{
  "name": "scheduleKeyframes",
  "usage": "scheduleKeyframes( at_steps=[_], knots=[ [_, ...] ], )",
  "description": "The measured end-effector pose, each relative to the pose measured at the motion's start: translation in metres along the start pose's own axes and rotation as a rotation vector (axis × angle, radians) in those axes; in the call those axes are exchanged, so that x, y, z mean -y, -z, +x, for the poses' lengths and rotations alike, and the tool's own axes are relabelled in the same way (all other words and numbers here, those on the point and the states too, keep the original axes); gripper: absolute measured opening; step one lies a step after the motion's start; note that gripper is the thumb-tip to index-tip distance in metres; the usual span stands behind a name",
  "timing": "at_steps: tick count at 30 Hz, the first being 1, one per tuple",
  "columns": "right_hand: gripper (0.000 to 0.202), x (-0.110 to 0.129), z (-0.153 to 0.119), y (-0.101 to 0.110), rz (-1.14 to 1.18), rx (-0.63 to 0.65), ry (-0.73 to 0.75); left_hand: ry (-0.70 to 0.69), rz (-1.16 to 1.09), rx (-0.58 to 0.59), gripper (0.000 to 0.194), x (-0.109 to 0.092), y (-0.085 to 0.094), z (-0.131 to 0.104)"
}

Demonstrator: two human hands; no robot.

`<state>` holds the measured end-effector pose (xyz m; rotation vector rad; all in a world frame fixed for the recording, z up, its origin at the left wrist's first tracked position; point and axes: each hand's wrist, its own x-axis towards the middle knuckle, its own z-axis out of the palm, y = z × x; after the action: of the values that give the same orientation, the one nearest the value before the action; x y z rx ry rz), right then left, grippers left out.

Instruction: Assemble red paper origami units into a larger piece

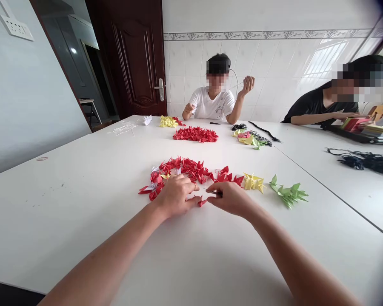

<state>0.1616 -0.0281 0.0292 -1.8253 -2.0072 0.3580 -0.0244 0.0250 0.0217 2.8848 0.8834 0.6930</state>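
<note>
My left hand [178,194] rests beside the near pile of red folded paper pieces [187,165], its thumb touching a small red paper piece [202,202]. Facing it, my right hand [231,197] is closed on a thin dark tool [214,193] whose tip points left, above that small piece. A few white and yellow pieces lie among the red ones. Right of the pile are a yellow paper cluster [253,182] and a green paper cluster [289,193]. What my left fingers hold, if anything, is too small to tell.
Across the white table [67,204] lie another red pile [195,134], yellow pieces [168,122], white strings [124,127] and black cords [367,162]. A person in white [214,102] sits opposite; a person in black [319,102] leans over a tray at the right.
</note>
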Motion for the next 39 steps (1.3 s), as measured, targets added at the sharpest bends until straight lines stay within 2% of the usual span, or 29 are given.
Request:
scheduleKeyframes(
  at_steps=[4, 10, 12, 17, 19, 22, 27, 33, 39],
  knots=[
    [0.019, 0.006, 0.000, -0.010, -0.056, 0.018, -0.014, 0.047, -0.016, 0.084, 0.020, -0.008, -0.003, -0.001],
    [0.017, 0.006, 0.000, -0.017, 0.062, -0.002, 0.081, 0.117, -0.082, 0.069, 0.010, -0.003, -0.009, -0.001],
    [0.016, 0.006, 0.001, -0.014, 0.159, -0.048, 0.068, 0.141, -0.166, 0.013, 0.009, -0.001, -0.007, -0.001],
    [0.038, 0.007, 0.000, 0.000, 0.438, -0.184, 0.061, 0.328, -0.604, -0.189, 0.019, 0.000, 0.002, 0.000],
    [0.040, 0.007, -0.002, 0.002, 0.464, -0.190, 0.090, 0.376, -0.731, -0.229, 0.021, 0.000, 0.004, 0.001],
    [0.040, 0.006, -0.004, -0.001, 0.447, -0.155, 0.133, 0.372, -0.821, -0.280, 0.021, 0.001, 0.002, 0.002],
    [0.036, 0.008, -0.004, -0.006, 0.372, -0.165, 0.164, 0.359, -0.881, -0.346, 0.015, 0.004, -0.003, 0.001],
    [0.032, 0.009, -0.004, -0.005, 0.316, -0.199, 0.231, 0.373, -0.914, -0.326, 0.017, 0.005, -0.004, 0.001],
    [0.031, 0.007, -0.004, -0.003, 0.300, -0.217, 0.205, 0.379, -0.871, -0.351, 0.011, 0.005, -0.004, 0.000]
  ],
)
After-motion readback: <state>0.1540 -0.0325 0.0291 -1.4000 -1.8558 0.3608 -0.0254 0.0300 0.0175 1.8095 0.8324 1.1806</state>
